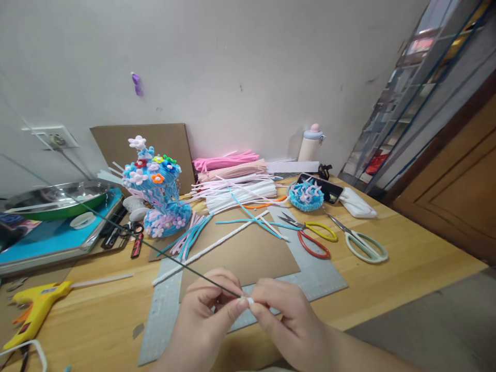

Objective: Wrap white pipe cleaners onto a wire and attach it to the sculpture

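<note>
Both of my hands meet low in the middle of the view, fingertips nearly touching. Between them is a small white piece (pixel 249 300), mostly hidden by the fingers. A long thin dark green stem (pixel 174 259) runs from that piece up to the left, past the table's edge of view. My left hand (pixel 213 315) is closed in a pinch on the stem near the white piece. My right hand (pixel 284 315) pinches the white piece from the other side. Below them lie a brown cardboard sheet (pixel 248 253) and a grey cutting mat (pixel 163 315).
A blue flowered craft tree (pixel 155 181) stands behind left, a yellow glue gun (pixel 42 310) lies left. Pipe cleaner bundles (pixel 240 194) lie at the back. Red-and-yellow-handled scissors (pixel 313 245), white-handled scissors (pixel 366 246) and a blue woven bowl (pixel 306 196) are at the right.
</note>
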Available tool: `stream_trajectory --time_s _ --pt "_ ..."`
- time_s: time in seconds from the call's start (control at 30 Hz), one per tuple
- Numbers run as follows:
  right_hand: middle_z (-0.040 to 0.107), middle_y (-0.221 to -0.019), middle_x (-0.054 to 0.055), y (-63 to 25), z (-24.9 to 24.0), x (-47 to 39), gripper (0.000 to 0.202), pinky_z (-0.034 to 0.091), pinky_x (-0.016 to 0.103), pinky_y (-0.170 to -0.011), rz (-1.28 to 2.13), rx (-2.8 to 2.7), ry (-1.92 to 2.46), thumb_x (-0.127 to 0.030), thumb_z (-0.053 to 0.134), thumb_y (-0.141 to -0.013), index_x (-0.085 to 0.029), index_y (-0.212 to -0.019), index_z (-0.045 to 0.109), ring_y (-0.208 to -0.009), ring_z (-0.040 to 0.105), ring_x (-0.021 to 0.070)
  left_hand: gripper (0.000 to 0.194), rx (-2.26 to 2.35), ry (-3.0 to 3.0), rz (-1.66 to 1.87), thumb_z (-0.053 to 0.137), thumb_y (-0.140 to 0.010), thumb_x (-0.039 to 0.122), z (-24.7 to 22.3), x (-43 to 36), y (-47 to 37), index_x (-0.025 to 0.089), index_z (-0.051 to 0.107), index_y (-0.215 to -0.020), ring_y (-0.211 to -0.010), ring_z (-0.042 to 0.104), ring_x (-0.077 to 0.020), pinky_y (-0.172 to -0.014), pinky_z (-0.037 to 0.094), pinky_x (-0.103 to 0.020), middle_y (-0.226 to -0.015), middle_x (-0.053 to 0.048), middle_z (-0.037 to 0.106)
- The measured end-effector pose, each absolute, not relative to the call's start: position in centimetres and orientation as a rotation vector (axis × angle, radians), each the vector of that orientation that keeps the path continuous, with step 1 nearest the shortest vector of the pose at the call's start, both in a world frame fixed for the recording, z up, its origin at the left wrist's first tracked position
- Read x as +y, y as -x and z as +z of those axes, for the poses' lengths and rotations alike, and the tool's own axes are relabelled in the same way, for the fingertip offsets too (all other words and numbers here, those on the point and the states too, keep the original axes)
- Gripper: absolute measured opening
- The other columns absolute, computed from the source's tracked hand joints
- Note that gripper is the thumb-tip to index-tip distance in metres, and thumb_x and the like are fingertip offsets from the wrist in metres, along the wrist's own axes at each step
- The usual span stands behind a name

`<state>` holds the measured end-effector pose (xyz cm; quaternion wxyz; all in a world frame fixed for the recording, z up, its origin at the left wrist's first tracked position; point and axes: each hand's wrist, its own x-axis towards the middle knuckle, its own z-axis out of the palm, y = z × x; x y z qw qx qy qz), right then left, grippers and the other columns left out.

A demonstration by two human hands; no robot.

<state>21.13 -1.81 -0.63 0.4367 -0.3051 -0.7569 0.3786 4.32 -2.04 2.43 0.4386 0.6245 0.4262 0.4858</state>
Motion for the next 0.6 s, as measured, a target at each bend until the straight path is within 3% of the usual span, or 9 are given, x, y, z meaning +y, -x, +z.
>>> stream_trajectory --time_s 0.1,0.2,0.37,0.47,0.6 --pt "0.054 -0.062 0.001 -20.9 -0.7 -1.5 0.045 0.041 0.02 -0.045 1.801 -1.449 0.678 -0.055 0.039 -0.09 -0.015 -0.075 0.053 -0.047 0.051 0.009 0.01 1.035 -1.657 1.154 0.068 -0.074 0.023 3.0 -1.9 -4.0 0.016 0.073 -0.068 -0.065 0.06 -0.0155 -0.055 0.047 -0.022 -0.068 -0.006 0.062" --pt "0.059 -0.058 0.001 -20.8 -0.7 -1.1 0.045 0.034 0.014 -0.03 2.32 -1.034 0.589 -0.058 0.055 -0.081 -0.013 -0.077 0.053 -0.033 0.047 0.0058 0.008 1.067 -1.731 1.07 0.07 -0.073 0.02 3.4 -1.7 -3.8 0.019 0.074 -0.067 -0.067 0.061 -0.0151 -0.061 0.048 -0.023 -0.07 -0.005 0.065" --pt "0.062 -0.054 0.001 -20.9 -0.7 -0.6 0.037 0.025 0.011 -0.024 2.451 -0.925 0.627 -0.044 0.072 -0.072 -0.01 -0.075 0.058 -0.028 0.046 0.0038 0.01 1.148 -1.829 0.862 0.073 -0.07 0.017 3.4 -1.3 -3.1 0.02 0.071 -0.06 -0.068 0.061 -0.0142 -0.059 0.046 -0.021 -0.068 -0.002 0.066" --pt "0.061 -0.051 0.0 -20.6 -1.1 -0.6 0.036 0.028 0.011 -0.025 2.401 -0.964 0.64 -0.042 0.072 -0.073 -0.008 -0.078 0.062 -0.028 0.046 0.0036 0.01 1.305 -1.864 0.846 0.073 -0.069 0.018 3.1 -1.2 -2.6 0.018 0.067 -0.061 -0.057 0.055 -0.0111 -0.051 0.04 -0.02 -0.065 0.0 0.063" --pt "0.063 -0.058 0.001 -20.1 -1.6 -0.7 0.034 0.035 0.011 -0.029 2.327 -0.897 0.648 -0.04 0.075 -0.07 -0.008 -0.076 0.063 -0.037 0.056 0.0067 0.019 1.238 -2.024 0.778 0.061 -0.081 0.017 2.9 -1.2 -2.2 0.018 0.064 -0.062 -0.063 0.058 -0.0106 -0.058 0.043 -0.02 -0.066 0.001 0.062"
